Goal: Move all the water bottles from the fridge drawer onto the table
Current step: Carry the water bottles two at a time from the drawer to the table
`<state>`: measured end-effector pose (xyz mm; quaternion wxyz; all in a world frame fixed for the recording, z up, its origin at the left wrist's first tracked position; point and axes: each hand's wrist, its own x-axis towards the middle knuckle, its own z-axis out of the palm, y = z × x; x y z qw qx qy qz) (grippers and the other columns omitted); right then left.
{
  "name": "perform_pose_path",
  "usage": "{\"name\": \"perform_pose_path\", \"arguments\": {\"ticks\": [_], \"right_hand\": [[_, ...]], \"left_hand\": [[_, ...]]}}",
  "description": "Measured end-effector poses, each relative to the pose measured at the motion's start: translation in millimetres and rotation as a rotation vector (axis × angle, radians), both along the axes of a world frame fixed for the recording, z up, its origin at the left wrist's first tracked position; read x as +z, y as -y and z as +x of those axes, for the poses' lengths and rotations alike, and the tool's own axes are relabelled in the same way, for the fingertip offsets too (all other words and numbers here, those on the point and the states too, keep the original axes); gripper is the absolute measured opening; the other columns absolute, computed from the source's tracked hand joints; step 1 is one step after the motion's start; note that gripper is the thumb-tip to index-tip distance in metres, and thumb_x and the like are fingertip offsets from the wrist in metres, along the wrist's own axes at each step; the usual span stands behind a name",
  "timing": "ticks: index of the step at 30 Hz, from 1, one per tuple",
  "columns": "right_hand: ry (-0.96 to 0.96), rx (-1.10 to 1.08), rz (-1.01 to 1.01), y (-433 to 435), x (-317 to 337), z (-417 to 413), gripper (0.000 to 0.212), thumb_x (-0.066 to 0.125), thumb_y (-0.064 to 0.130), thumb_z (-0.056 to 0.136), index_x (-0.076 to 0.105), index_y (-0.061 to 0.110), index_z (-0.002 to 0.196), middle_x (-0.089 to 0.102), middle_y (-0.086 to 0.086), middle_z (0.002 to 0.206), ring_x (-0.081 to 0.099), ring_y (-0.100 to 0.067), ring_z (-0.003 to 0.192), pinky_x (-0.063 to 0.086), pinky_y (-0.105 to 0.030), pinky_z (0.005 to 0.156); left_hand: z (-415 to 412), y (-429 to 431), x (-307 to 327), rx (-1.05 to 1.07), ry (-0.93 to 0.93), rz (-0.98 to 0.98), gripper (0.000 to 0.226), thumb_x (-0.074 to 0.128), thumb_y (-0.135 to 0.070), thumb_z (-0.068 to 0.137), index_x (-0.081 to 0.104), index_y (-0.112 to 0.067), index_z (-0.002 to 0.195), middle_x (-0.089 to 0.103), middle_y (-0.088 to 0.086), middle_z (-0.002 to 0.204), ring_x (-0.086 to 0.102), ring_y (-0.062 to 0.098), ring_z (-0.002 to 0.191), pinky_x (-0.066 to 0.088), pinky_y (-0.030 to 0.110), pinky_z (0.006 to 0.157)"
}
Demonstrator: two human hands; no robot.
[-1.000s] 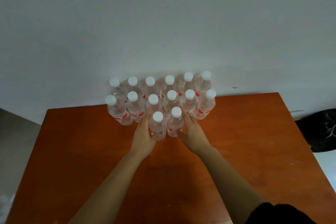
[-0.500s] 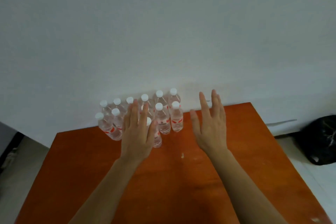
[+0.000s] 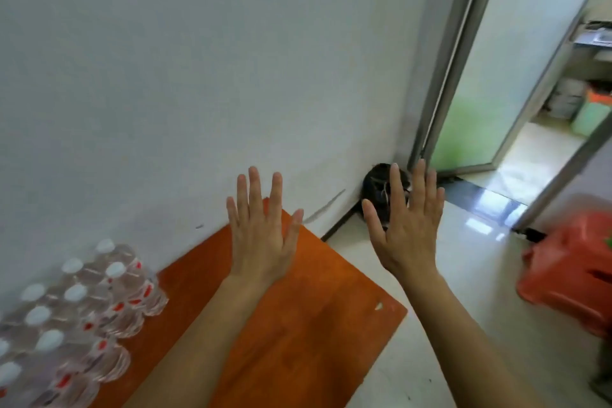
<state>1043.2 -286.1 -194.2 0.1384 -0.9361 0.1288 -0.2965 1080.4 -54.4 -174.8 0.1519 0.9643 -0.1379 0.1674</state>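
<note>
Several clear water bottles [image 3: 82,305] with white caps and red labels stand packed together on the orange-brown table [image 3: 298,325], at its far left against the white wall. My left hand [image 3: 261,235] is raised flat above the table's right part, fingers spread, holding nothing. My right hand [image 3: 407,225] is raised past the table's right edge, over the floor, also spread and empty. Both hands are well clear of the bottles. No fridge drawer is in sight.
A black bag [image 3: 377,192] lies on the floor in the wall corner. An open glass door [image 3: 480,76] leads to another room at the right. A red plastic stool [image 3: 576,268] stands on the pale floor at the right edge.
Both hands let go of the front two bottles and lifted away with fingers spread. My view swung right, so the bottles now sit at the lower left and the doorway has come into sight.
</note>
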Motion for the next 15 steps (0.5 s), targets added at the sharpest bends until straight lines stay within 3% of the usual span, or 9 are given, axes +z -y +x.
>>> {"name": "perform_pose_path", "arguments": {"ticks": [10,15], "right_hand": [[-0.083,-0.591,-0.092,104,0,-182,0.084,0.034,0.068,0.095,-0.001,0.026,0.16,-0.012,-0.01,0.166,-0.01,-0.032,0.153,0.003,-0.058,0.121],[-0.041,-0.831,-0.087,139,6,-294,0.085,0.03,0.07,0.093,0.009,0.022,0.16,-0.006,-0.013,0.166,-0.007,-0.034,0.153,0.001,-0.058,0.121]], "left_hand": [[-51,181,-20,-0.581,-0.009,-0.024,0.073,0.015,-0.066,0.098,-0.008,-0.031,0.158,-0.02,0.007,0.165,-0.02,0.027,0.151,0.001,0.056,0.122],[-131,266,-10,-0.892,-0.016,-0.038,0.077,0.007,-0.07,0.096,-0.001,-0.027,0.159,-0.017,0.009,0.165,-0.019,0.028,0.151,0.004,0.06,0.121]]}}
